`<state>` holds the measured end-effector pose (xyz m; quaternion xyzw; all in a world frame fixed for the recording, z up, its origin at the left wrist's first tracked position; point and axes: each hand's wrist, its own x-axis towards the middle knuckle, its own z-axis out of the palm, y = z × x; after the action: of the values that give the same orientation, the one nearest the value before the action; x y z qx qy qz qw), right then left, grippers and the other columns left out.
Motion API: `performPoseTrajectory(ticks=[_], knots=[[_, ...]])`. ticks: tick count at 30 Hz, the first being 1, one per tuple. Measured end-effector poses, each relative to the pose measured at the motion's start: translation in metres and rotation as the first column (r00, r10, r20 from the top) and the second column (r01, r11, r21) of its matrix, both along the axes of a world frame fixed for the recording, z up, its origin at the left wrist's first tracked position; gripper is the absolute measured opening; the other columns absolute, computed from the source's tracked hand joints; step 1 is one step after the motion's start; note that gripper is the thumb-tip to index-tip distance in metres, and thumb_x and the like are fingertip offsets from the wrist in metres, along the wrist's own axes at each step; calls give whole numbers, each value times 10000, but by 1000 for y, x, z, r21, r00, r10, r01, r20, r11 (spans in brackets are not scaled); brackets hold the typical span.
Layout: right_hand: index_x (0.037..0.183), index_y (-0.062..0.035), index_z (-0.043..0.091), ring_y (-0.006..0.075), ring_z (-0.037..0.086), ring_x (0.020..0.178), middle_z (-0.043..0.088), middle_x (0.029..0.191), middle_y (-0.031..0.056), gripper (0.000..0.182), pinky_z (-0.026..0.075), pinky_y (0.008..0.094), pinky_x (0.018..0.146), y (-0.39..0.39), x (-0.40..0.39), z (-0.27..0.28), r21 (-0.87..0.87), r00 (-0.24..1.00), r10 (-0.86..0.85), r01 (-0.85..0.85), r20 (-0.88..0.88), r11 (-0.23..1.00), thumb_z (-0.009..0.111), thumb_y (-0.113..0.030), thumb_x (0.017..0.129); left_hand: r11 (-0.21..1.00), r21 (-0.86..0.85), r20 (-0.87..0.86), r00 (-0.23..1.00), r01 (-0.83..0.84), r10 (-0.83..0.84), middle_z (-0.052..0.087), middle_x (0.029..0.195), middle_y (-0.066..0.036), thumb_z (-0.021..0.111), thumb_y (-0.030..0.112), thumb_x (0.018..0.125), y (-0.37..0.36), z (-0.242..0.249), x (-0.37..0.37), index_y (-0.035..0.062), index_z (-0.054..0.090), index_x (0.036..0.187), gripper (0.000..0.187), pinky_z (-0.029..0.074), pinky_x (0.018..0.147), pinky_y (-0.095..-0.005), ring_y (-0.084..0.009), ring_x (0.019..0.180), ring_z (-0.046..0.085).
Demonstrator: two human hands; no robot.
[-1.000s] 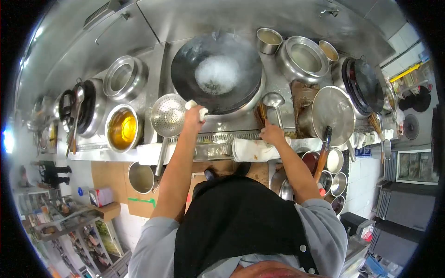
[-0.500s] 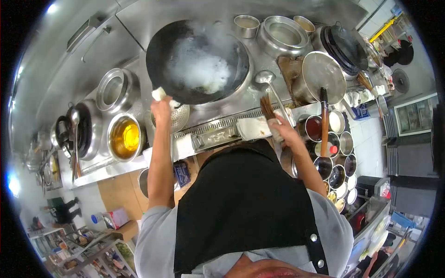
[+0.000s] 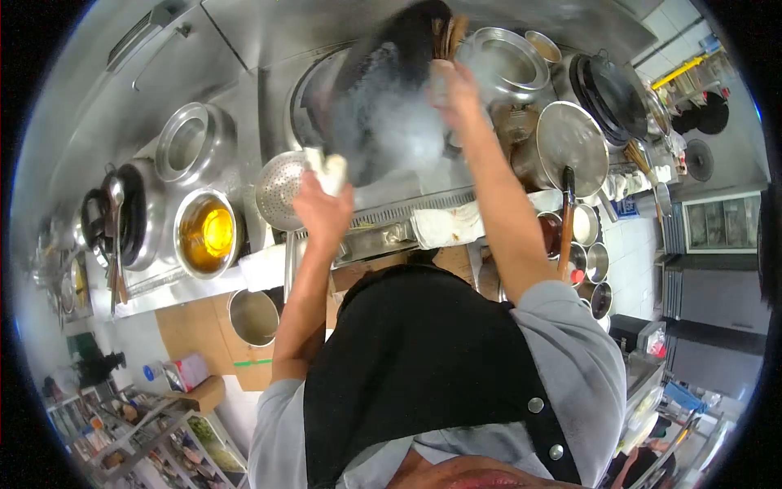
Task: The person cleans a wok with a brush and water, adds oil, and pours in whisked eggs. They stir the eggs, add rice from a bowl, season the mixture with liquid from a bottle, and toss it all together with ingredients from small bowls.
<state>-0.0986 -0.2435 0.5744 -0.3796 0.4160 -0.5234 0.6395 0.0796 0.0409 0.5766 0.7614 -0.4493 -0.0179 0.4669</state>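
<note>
— What have your hands got?

— My left hand (image 3: 323,213) is closed on a white cloth (image 3: 327,169) wrapped at the rim of the wok (image 3: 383,90), which is tipped up steeply over the burner, steaming. My right hand (image 3: 454,91) is clenched round a bamboo brush (image 3: 444,34), pressed against the wok's upper edge.

— And around them?

— A strainer (image 3: 281,189) lies just left of the cloth, a pot of yellow oil (image 3: 204,232) further left. A folded towel (image 3: 446,224) hangs on the steel counter (image 3: 204,90) edge. To my right are a lid (image 3: 573,143) and small sauce bowls (image 3: 590,262). Shelves (image 3: 138,424) stand behind me at lower left.
</note>
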Motion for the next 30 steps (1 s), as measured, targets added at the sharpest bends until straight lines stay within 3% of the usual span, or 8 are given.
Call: performPoseTrajectory(ticks=[6,11,14,20,22,25,26,30], knots=[[1298,-126,606,275,686,969,684,1116,123,387,570,436,759,126,64,-48,-190,824,476,-544,-308,818,691,-313,970,996,-66,-92,994,-64,57,720,878,-229,773,157,779,-18,0,4,-76,604,1113,441,567,736,-411,-318,768,718],[1142,-106,745,295,610,1249,672,1320,125,345,472,449,1063,-3,-40,-153,171,-147,88,-846,-985,504,647,-364,935,948,-186,-485,863,-257,138,700,869,-132,747,128,786,-17,-32,68,-69,624,1076,372,531,767,-369,-244,791,660],[1123,-66,712,304,696,927,737,999,164,359,539,441,838,-89,-71,18,-270,126,-240,-400,-963,876,665,-345,902,937,-163,-599,786,-310,156,686,868,-113,735,100,782,-20,-66,84,-59,637,1040,318,514,771,-356,-223,798,639],[1283,-24,617,252,702,799,722,967,168,570,577,380,718,-142,-10,115,-588,665,-462,43,-587,808,766,-412,894,926,-111,-797,590,-360,133,667,910,-113,714,91,808,-43,-92,31,-47,603,1018,274,486,756,-366,-208,812,596],[1244,-8,615,299,695,980,721,1044,189,507,553,430,878,-162,43,16,-814,611,-627,-49,-483,579,748,-365,910,919,-140,-803,586,-368,113,661,964,-118,697,87,841,-59,-116,17,-60,586,1139,350,503,803,-367,-219,841,614],[1043,-80,723,389,676,1045,720,1081,194,241,526,462,953,-106,124,-112,120,51,200,-647,-978,753,652,-235,873,940,-54,-863,489,-336,126,660,995,-109,675,153,940,-72,-100,12,-51,586,1155,310,517,789,-344,-191,867,624],[1011,-79,728,372,690,1041,723,1090,201,249,533,456,937,-63,138,-152,-46,139,82,-727,-987,685,661,-273,868,954,-22,-888,444,-299,118,660,1008,-109,662,180,968,-72,-86,15,-50,586,1164,311,520,785,-340,-186,873,626],[1268,-58,687,236,667,1146,721,1186,151,489,503,368,994,12,100,-76,145,36,539,-946,-841,290,787,-342,883,978,111,-973,181,-178,144,678,1008,-83,520,443,1069,-46,-108,25,-6,578,1300,508,540,778,-344,-178,865,644]])
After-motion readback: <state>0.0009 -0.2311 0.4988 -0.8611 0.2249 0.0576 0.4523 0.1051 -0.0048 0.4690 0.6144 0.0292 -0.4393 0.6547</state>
